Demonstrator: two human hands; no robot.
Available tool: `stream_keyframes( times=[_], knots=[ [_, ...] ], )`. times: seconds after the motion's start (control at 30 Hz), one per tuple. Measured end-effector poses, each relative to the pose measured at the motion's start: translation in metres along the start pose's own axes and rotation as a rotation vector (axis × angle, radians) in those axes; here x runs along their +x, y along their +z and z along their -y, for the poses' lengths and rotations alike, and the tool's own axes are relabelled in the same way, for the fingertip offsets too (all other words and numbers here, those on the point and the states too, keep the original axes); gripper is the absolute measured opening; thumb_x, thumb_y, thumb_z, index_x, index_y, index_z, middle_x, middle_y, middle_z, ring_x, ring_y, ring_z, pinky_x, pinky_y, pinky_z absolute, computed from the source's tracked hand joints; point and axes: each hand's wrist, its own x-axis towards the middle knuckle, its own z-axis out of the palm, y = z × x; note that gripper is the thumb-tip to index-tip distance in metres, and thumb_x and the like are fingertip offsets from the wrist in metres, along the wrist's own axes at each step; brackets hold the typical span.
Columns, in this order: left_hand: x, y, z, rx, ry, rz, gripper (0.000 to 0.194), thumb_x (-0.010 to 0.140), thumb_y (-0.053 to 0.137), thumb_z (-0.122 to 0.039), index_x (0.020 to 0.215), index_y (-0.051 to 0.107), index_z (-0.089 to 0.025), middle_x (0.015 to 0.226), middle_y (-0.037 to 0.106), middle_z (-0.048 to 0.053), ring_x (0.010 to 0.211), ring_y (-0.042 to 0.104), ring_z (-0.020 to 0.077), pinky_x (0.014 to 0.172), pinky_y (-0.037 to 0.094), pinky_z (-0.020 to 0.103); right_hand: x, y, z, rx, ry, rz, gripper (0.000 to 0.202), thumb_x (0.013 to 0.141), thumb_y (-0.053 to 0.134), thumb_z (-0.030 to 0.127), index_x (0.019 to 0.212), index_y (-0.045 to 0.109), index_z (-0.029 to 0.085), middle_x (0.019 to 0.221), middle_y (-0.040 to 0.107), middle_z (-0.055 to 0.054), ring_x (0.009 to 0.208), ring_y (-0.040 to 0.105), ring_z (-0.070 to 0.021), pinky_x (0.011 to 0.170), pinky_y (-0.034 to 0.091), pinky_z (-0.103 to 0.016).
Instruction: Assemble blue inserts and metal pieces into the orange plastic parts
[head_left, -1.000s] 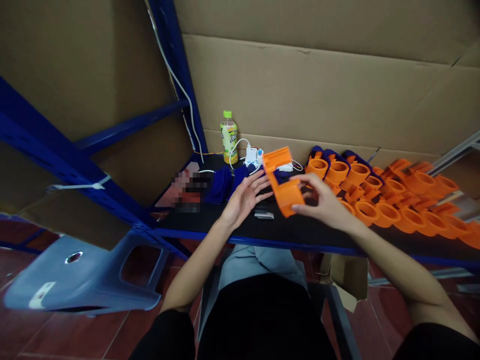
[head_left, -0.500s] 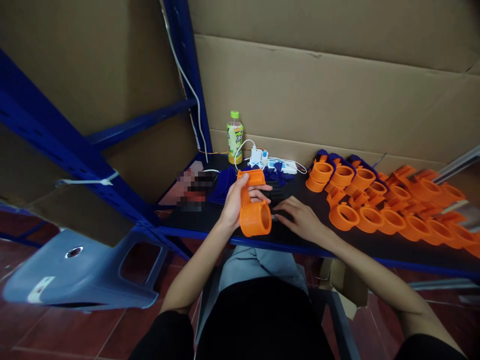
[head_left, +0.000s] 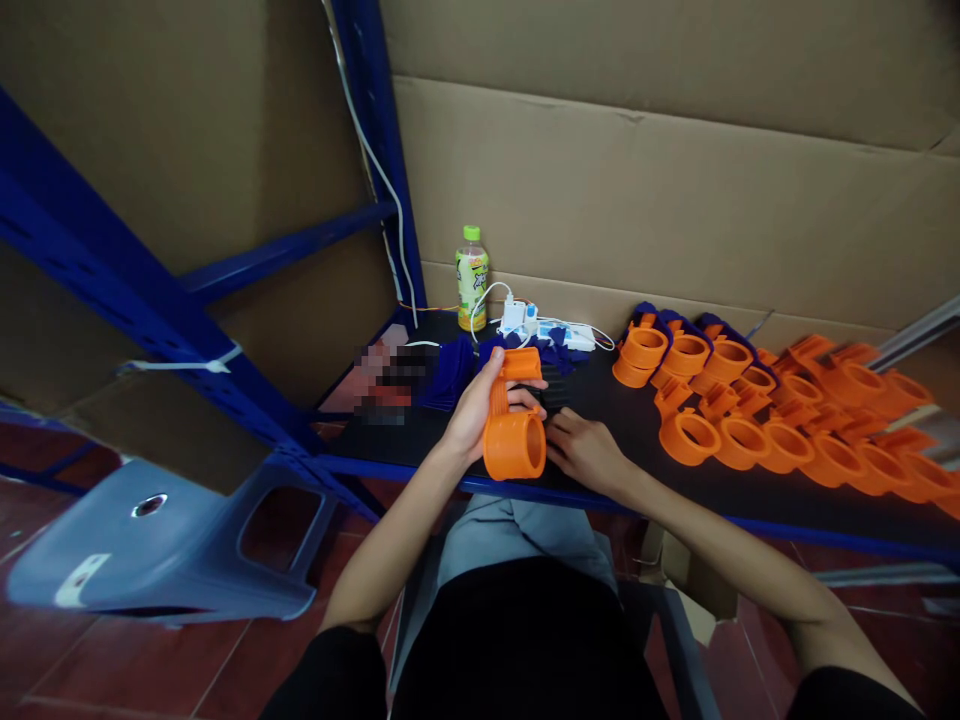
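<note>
An orange plastic part (head_left: pixel 514 445), with a ring at one end and a short bracket at the other, is gripped in my left hand (head_left: pixel 472 408) above the black shelf top. My left thumb lies along its bracket end and the fingers come round behind it. Close by on the right, my right hand (head_left: pixel 586 452) rests low near the shelf's front edge with its fingers curled. Its fingertips are partly hidden behind the orange ring, and what they hold, if anything, does not show. Dark ribbed strips (head_left: pixel 556 388) lie just beyond both hands.
Several more orange ring parts (head_left: pixel 690 437) stand in rows on the right, some with dark blue straps (head_left: pixel 716 325). Dark blue fabric (head_left: pixel 448 375), a green-capped bottle (head_left: pixel 472 280) and a white power strip (head_left: pixel 574 334) lie behind. A blue stool (head_left: pixel 187 540) stands left of the blue frame (head_left: pixel 247 400).
My right hand has moved slightly left and down, its fingers curling in behind the orange ring. The orange part in my left hand has shifted a little and turned more upright.
</note>
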Motion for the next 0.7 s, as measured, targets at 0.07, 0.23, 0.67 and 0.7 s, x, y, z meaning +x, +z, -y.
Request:
stream_keyframes(
  times=[0.07,0.23,0.67,0.7],
  knots=[
    [0.0,-0.001,0.0,-0.006,-0.022,0.004,0.061,0.097,0.054,-0.071,0.107,0.068,-0.012,0.067,0.071,0.007,0.061,0.075,0.021,0.064,0.063,0.03,0.001,-0.002,0.002,-0.008,0.044,0.022,0.023,0.108,0.054,0.032,0.101,0.072,0.018,0.099,0.069,-0.009,0.1,0.061,-0.0212,0.066,0.042,-0.029],
    [0.001,-0.004,-0.003,-0.022,-0.002,-0.056,0.042,0.097,0.065,-0.053,0.11,0.066,-0.013,0.068,0.072,0.006,0.056,0.071,0.0175,0.068,0.065,0.032,0.007,-0.01,0.004,0.122,0.155,0.033,0.009,0.1,0.068,0.026,0.099,0.073,0.019,0.099,0.071,-0.006,0.099,0.064,-0.0181,0.071,0.04,-0.026],
    [0.005,-0.012,-0.009,-0.1,0.022,-0.118,0.032,0.089,0.072,-0.042,0.103,0.063,-0.015,0.061,0.063,-0.001,0.047,0.057,0.0089,0.056,0.056,0.022,0.042,-0.072,-0.041,0.829,0.246,0.022,0.03,0.085,0.079,0.045,0.085,0.076,0.016,0.072,0.066,0.0,0.066,0.053,-0.0099,0.063,0.039,-0.024],
    [0.006,-0.012,-0.009,-0.103,0.026,-0.116,0.032,0.088,0.072,-0.042,0.103,0.063,-0.015,0.061,0.063,-0.001,0.047,0.056,0.0087,0.055,0.055,0.021,0.046,-0.077,-0.044,0.888,0.252,0.006,0.032,0.083,0.08,0.047,0.085,0.075,0.015,0.073,0.067,-0.001,0.066,0.054,-0.0099,0.063,0.04,-0.024]
  ],
)
